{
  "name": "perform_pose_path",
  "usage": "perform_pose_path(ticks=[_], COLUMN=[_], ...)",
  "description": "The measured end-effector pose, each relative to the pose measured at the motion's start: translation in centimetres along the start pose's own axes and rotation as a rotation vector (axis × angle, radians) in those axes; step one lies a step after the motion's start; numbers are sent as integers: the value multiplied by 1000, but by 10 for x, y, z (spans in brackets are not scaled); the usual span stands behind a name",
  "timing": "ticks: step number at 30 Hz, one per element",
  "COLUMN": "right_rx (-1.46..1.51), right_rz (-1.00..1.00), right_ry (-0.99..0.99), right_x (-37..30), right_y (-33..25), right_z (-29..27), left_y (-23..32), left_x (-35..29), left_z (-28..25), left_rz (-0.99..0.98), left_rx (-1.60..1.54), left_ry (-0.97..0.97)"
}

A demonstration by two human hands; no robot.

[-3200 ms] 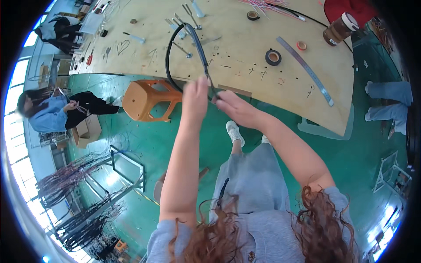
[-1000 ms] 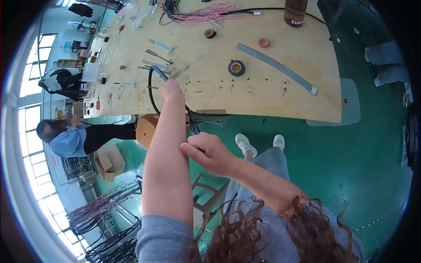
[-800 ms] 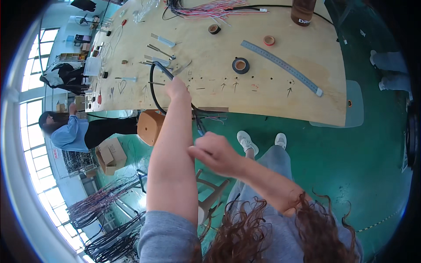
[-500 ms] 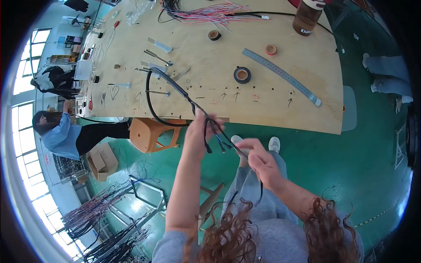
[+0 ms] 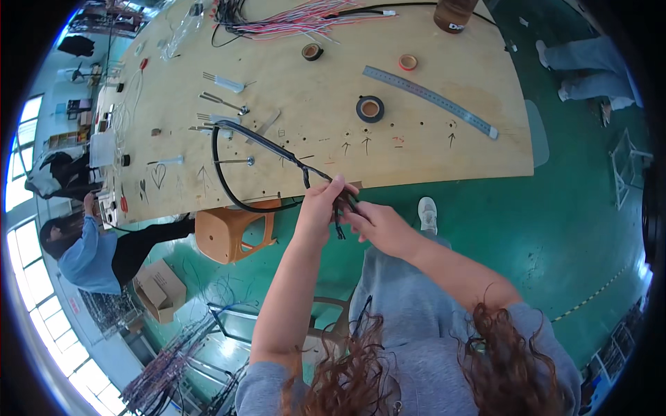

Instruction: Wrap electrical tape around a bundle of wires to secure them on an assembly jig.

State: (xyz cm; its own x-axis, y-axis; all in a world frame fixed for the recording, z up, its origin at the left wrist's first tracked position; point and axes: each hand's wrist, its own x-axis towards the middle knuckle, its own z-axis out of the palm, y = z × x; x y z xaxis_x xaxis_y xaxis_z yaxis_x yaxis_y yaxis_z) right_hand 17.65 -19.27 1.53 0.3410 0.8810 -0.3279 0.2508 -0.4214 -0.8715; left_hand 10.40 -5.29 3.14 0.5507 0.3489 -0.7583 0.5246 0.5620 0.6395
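Observation:
A black cable harness (image 5: 267,144) runs from the metal pegs (image 5: 201,128) on the board down past the table's near edge to my hands. Its loop bends round the pegs and comes back below the edge. My left hand (image 5: 320,210) is closed round the harness where it splits into thinner black branches. Close beside it, my right hand (image 5: 380,227) has its fingers bent onto the same branches. Short branch ends (image 5: 340,230) hang between the two hands. My fingers hide exactly where the right hand grips.
On the wooden table (image 5: 430,163) lie a steel ruler (image 5: 430,100), a large black tape roll (image 5: 370,109), smaller rolls and a bundle of red and white wires (image 5: 291,24). An orange stool (image 5: 229,232) stands under the near edge. Another person (image 5: 90,249) sits at left.
My right hand has come left and up, close to my left hand, and the branches between them are bunched closer. The whole view has shifted and turned slightly.

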Motion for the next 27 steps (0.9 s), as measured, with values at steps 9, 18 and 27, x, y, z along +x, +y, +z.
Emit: perform_pose_path(ticks=[9,18,27], right_rx=[572,-556,-15], right_rz=[205,-541,-106], right_ry=[-52,11,192], right_x=[5,47,-15], right_y=[-1,8,-9], right_z=[2,-42,67], left_y=[-2,7,-32], left_x=[-14,-27,-23], left_z=[-39,-42,-12], left_rz=[319,672,323], left_rx=[760,1561,801], left_ry=[-112,-52,184])
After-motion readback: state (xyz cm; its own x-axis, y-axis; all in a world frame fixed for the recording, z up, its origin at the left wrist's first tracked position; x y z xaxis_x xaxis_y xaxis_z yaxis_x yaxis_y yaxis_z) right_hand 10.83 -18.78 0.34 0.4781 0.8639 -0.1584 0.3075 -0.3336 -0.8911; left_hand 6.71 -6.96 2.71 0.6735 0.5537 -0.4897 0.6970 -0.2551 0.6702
